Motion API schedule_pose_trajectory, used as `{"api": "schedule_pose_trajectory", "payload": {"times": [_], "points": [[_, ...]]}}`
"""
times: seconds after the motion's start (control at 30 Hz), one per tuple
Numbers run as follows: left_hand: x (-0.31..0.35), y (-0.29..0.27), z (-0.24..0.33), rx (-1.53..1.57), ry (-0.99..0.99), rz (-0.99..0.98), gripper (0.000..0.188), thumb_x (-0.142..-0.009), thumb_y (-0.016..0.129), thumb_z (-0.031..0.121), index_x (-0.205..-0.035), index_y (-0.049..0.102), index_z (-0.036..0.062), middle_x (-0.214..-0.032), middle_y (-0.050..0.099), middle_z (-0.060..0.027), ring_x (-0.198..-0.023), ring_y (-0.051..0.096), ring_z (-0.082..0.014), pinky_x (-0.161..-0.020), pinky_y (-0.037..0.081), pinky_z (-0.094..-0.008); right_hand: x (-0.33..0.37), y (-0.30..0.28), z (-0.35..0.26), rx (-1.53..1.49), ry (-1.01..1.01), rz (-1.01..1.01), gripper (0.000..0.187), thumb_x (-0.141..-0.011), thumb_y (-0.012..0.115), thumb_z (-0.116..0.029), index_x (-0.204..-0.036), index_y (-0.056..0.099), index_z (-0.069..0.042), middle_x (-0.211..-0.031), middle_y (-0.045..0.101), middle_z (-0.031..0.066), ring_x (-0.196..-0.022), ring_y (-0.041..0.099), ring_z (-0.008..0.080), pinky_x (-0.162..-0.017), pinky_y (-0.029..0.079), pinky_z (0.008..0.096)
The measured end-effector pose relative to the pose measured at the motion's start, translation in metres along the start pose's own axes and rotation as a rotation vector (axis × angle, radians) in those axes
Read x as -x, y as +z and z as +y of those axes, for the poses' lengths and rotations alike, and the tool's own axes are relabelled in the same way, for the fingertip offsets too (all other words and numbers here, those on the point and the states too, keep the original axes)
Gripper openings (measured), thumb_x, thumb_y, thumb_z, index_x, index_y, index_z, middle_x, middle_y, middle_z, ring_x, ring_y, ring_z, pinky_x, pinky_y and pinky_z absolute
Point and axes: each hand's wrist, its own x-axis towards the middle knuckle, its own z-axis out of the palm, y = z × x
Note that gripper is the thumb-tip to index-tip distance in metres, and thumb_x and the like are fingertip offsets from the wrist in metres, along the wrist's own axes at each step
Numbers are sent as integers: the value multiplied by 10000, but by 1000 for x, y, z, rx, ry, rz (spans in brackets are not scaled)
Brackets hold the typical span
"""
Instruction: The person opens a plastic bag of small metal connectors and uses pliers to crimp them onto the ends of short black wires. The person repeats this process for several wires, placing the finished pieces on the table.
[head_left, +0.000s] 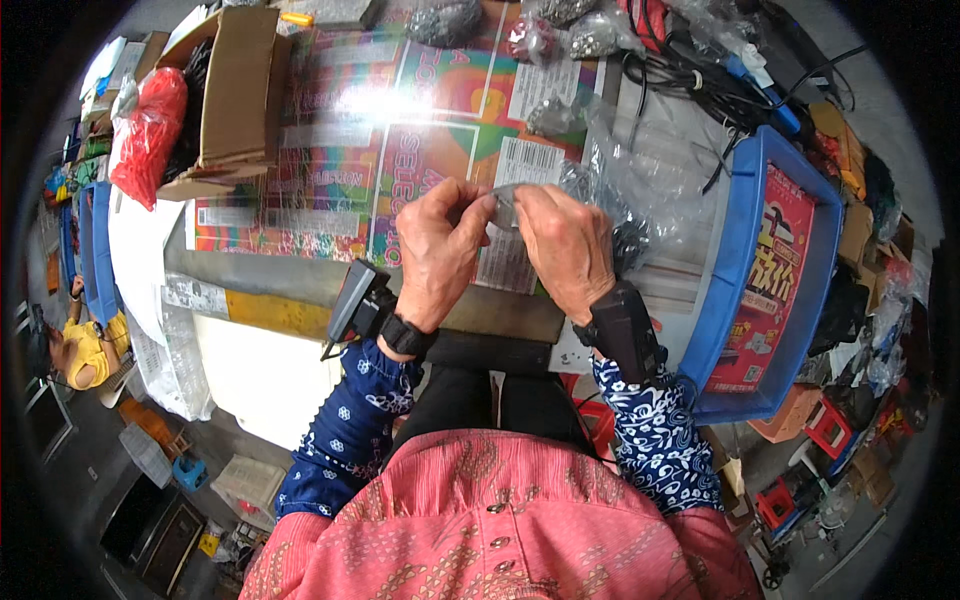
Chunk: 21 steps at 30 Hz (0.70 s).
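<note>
My left hand and my right hand meet above the table, both closed in a pinch. Between their fingertips is a small greyish piece that looks like clear plastic; its exact kind is hard to make out. Fingers cover part of it. Beneath the hands lies a colourful printed sheet with a glossy surface. Just right of my right hand, crumpled clear plastic bags rest on the table, with dark items among them.
At right stands a blue tray with a red printed sheet inside. An open cardboard box and a bag of red pieces sit at left. Black cables tangle at far right. Another person in yellow is at far left.
</note>
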Motion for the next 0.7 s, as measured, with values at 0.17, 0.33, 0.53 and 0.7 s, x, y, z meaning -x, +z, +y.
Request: {"api": "schedule_pose_trajectory", "payload": {"times": [0.17,0.33,0.53,0.7], "points": [[-7,-4,9,98,20,33,103,-855,663,66,-831,651,-33,-635,623,-39,-544,575,-68,-481,448,-222,-7,-18,-1,-125,-112,-121,204,-807,694,-175,-826,565,-18,-789,571,139,-743,617,337,-634,508,417],[-17,-10,17,192,10,11,102,-876,655,63,-844,638,-32,-691,619,-14,-564,527,-42,-492,434,-203,-22,-24,-1,-96,-193,-128,164,-734,710,-40,-872,621,-31,-815,566,120,-783,600,350,-663,497,422],[-30,-16,24,225,29,9,115,-870,653,68,-846,645,-44,-689,626,-18,-571,546,-53,-507,447,-206,-39,-23,0,-378,-37,-125,177,-752,679,-10,-916,614,9,-834,611,127,-713,621,282,-621,489,352],[-36,-15,24,244,22,4,126,-916,638,119,-918,656,-5,-673,603,-1,-539,505,-39,-458,377,-189,-44,-22,0,-337,-53,-95,139,-768,674,-12,-901,655,19,-790,607,127,-701,615,264,-621,479,352]]}}
